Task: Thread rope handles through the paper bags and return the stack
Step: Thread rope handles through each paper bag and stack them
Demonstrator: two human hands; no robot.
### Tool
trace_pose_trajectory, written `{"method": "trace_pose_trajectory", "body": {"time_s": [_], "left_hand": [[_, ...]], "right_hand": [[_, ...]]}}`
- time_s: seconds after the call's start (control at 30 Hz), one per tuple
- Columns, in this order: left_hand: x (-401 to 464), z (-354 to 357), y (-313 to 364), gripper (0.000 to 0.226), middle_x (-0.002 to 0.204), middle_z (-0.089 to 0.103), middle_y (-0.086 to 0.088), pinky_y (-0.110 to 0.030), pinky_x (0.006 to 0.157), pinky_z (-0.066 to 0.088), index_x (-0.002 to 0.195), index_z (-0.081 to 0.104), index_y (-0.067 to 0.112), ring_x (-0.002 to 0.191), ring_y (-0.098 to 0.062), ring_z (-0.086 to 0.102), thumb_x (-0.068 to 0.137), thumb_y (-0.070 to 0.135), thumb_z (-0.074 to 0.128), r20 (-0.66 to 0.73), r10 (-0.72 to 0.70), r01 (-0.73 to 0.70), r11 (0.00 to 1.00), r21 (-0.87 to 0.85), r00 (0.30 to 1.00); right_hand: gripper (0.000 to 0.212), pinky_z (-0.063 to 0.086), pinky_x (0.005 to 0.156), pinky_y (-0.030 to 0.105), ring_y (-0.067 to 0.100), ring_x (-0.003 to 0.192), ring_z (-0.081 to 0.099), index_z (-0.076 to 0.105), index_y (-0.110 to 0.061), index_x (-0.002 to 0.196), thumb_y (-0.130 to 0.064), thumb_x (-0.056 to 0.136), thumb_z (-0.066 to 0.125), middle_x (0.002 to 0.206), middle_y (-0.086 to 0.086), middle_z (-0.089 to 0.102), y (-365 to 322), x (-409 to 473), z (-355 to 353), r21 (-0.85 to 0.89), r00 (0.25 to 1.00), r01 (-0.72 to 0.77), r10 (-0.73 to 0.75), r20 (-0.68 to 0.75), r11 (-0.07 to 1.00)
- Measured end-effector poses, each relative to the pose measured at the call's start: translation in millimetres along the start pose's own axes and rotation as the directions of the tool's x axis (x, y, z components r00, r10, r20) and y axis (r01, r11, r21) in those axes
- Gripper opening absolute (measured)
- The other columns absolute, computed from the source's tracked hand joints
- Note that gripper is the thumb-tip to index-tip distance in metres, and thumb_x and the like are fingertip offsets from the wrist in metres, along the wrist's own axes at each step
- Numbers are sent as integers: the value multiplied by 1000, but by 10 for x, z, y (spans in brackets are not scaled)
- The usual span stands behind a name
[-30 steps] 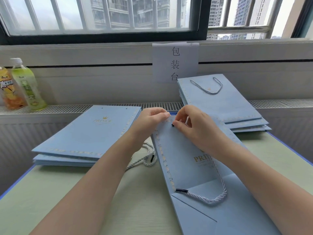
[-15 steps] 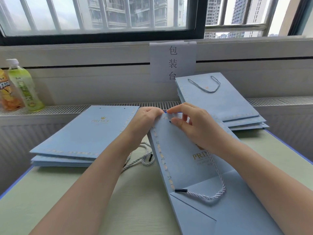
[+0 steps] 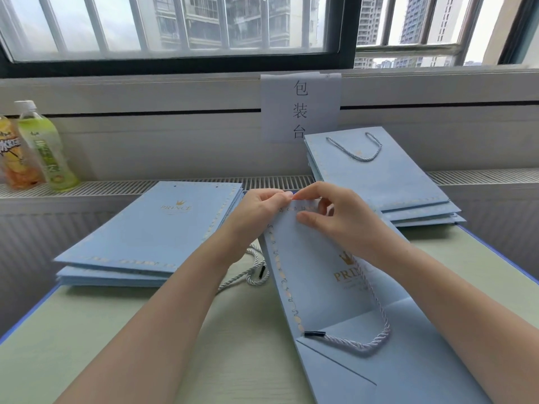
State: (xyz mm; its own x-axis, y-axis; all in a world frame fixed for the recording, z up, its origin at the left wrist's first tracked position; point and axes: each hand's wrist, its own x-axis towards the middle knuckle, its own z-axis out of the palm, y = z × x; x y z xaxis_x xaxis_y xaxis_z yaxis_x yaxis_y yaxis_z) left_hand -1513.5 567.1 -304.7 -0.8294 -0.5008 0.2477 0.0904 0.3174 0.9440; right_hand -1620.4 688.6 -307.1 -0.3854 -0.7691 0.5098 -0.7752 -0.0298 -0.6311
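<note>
A flat light-blue paper bag [image 3: 318,275] lies in front of me on the table. My left hand [image 3: 256,211] pinches the bag's top edge. My right hand [image 3: 341,220] holds the same edge from the right, thumb pressed on the bag's face and forefinger reaching to the rim. A white twisted rope [image 3: 376,322] runs from under my right hand down the bag, and its black tip [image 3: 315,334] lies free near the bag's left border. The rope's upper end is hidden by my fingers.
A stack of bags without handles [image 3: 151,237] lies to the left, a stack with rope handles [image 3: 379,182] at the back right. Loose ropes [image 3: 253,272] lie between my arms. Two drink bottles [image 3: 43,147] stand on the radiator ledge at the left. A paper sign [image 3: 300,109] hangs on the wall.
The rope's black tip seen at my right fingertips a second ago is out of sight now. My right thumb has come down flat on the bag's face. Both hands stay at the top edge.
</note>
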Motion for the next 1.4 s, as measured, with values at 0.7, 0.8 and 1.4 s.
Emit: {"method": "trace_pose_trajectory", "body": {"time_s": [0.7,0.8,1.4], "left_hand": [[66,-9,-161,33,64,44,6,-19,53,30,65,42,17,58,-7,39,95,26,53,-118,26,46,820,571,993],[75,-11,-211,33,68,44,5,-27,60,32,67,41,17,65,-11,41,97,28,50,-175,-20,129,763,634,984],[70,88,-336,28,101,64,1,-41,89,48,106,63,21,98,-18,59,88,3,52,77,83,-113,744,659,994]], "right_hand": [[20,36,60,23,6,62,44,58,-18,75,-32,84,69,64,-9,50,-336,-117,-288,-32,632,-168,132,764,985],[28,42,65,27,2,65,51,62,-25,84,-48,74,73,69,-15,59,-467,-207,-215,-307,433,-45,296,851,951],[15,45,52,23,12,48,54,51,-15,79,-12,94,48,62,1,58,-164,-25,-223,-100,910,-231,251,330,968]]}}
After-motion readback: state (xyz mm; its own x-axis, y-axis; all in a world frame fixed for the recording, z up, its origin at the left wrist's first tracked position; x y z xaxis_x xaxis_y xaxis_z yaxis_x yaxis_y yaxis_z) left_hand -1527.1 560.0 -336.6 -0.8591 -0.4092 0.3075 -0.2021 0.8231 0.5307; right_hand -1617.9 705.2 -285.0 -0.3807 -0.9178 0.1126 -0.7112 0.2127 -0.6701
